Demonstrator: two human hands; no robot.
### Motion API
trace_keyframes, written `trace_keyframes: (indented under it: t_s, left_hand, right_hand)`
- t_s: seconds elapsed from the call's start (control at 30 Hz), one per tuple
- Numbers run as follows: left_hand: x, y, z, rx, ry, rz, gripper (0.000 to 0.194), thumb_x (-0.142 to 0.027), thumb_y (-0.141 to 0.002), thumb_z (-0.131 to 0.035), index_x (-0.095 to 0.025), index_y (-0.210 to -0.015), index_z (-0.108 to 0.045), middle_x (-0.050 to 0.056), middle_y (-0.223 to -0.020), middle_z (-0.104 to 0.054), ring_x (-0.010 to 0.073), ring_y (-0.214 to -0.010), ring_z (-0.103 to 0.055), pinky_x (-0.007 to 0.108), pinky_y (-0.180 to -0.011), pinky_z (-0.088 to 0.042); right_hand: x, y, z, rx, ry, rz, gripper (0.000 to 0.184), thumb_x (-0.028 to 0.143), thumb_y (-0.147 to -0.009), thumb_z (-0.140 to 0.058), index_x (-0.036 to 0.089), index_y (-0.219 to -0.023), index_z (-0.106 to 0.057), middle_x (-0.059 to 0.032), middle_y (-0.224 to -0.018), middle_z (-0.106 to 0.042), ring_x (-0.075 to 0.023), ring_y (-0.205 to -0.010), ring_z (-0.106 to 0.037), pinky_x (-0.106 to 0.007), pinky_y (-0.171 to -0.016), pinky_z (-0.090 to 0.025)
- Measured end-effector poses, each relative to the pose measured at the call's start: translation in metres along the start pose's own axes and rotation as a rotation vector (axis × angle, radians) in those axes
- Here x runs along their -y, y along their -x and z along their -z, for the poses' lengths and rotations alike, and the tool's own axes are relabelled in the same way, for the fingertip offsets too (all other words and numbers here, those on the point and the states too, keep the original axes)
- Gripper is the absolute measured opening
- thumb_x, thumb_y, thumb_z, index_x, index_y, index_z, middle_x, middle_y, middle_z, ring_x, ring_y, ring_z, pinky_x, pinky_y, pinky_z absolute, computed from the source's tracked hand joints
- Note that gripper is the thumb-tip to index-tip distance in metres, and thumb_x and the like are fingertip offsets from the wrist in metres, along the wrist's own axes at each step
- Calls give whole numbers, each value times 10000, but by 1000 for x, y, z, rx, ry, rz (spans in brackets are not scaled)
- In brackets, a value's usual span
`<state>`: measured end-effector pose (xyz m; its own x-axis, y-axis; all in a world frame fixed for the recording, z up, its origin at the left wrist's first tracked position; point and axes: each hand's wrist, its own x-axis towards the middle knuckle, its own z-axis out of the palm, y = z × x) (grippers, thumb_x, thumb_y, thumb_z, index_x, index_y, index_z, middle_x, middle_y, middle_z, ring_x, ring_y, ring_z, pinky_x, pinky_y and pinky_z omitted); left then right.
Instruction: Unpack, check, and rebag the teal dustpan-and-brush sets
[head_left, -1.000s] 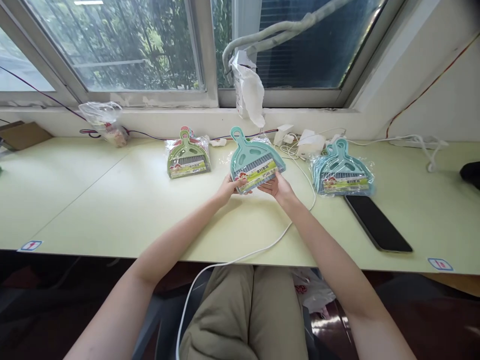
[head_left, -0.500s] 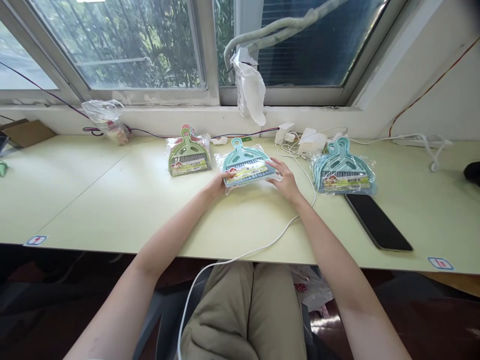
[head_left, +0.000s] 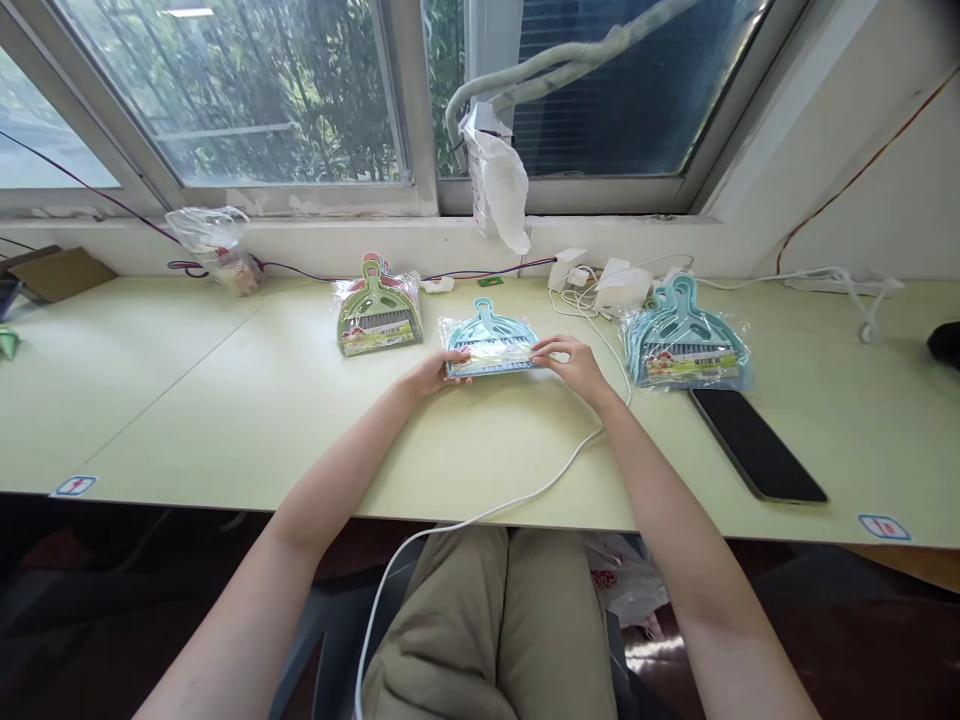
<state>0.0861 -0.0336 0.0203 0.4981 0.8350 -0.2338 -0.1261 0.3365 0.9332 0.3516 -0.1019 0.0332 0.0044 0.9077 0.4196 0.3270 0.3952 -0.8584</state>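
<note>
A teal dustpan-and-brush set in clear wrap [head_left: 491, 342] lies flat on the pale green table [head_left: 225, 410], handle pointing toward the window. My left hand [head_left: 433, 374] pinches its near left corner. My right hand [head_left: 574, 364] grips its near right corner with curled fingers. A green set of the same kind [head_left: 377, 316] lies just to the left. To the right, a stack of teal sets [head_left: 684, 345] sits in its wrapping.
A black phone [head_left: 757, 444] lies face up at the right. A white cable [head_left: 517, 495] runs from chargers [head_left: 600, 280] by the sill off the front edge. A plastic bag [head_left: 214, 245] sits back left, and a white bag [head_left: 495, 175] hangs at the window.
The teal set was held up tilted toward me; both hands lowered it away from me and it now lies flat on the table between the green set and the teal stack.
</note>
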Motion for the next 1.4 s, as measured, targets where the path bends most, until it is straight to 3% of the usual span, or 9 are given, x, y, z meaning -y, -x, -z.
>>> trace_keyframes:
  t_s: [0.13, 0.3, 0.53, 0.8, 1.03, 1.17, 1.27, 1.4]
  left_hand:
    - [-2, 4, -1, 65, -97, 54, 277, -224, -795, -667, -118, -1038, -585, 49, -765, -670, 120, -541, -652, 171, -419, -490]
    - [-4, 9, -6, 176, -207, 28, 311, -194, -692, -759, -125, -943, -589, 34, -745, -667, 112, -575, -661, 142, -413, -457]
    - [-2, 8, -8, 207, -309, -21, 397, -224, -654, -796, -114, -981, -599, 65, -837, -684, 107, -576, -644, 173, -432, -431]
    - [6, 14, -25, 162, -280, -59, 544, -326, -625, -828, -150, -1073, -574, 69, -983, -671, 85, -599, -638, 157, -442, -431]
    - [4, 16, -32, 95, -285, -30, 537, -291, -563, -856, -146, -996, -573, 29, -849, -659, 55, -530, -581, 152, -392, -346]
    - [0, 20, -28, 111, -317, -41, 564, -314, -542, -860, -140, -993, -570, 41, -865, -670, 64, -538, -579, 168, -417, -371]
    - [-4, 23, -27, 131, -357, -89, 599, -340, -549, -851, -144, -1038, -565, 50, -905, -671, 72, -551, -586, 174, -430, -383]
    - [-6, 24, -25, 155, -392, -128, 627, -343, -575, -831, -150, -1099, -546, 68, -958, -663, 80, -570, -594, 189, -450, -391]
  right_hand:
    - [-8, -2, 0, -79, 113, 33, 111, 419, -719, -752, 310, -697, -755, -18, -807, -727, -245, -946, -583, -413, -965, -388]
    - [-13, -4, 1, -81, 304, 76, 181, 453, -794, -675, 328, -683, -745, -11, -743, -721, -245, -912, -569, -456, -1005, -330]
    - [-6, 0, -3, -210, 372, 156, 191, 423, -801, -669, 299, -672, -735, -27, -716, -707, -260, -902, -563, -477, -999, -298]
    - [1, 1, 2, -298, 513, 238, 203, 382, -834, -619, 239, -737, -727, -27, -695, -678, -241, -902, -578, -461, -971, -304]
    - [2, 3, -1, -319, 546, 251, 188, 351, -838, -620, 236, -742, -734, -9, -632, -628, -224, -859, -581, -464, -976, -311]
    - [1, 5, -7, -375, 572, 266, 161, 332, -831, -630, 245, -759, -744, -51, -906, -682, -247, -975, -556, -484, -976, -333]
    - [-1, 5, -9, -392, 492, 283, 136, 329, -811, -652, 244, -764, -747, -71, -1169, -617, -268, -1118, -516, -489, -994, -365]
    - [-7, 3, -12, -354, 287, 251, 161, 353, -813, -648, 223, -786, -738, -93, -1242, -565, -266, -1201, -510, -462, -993, -429]
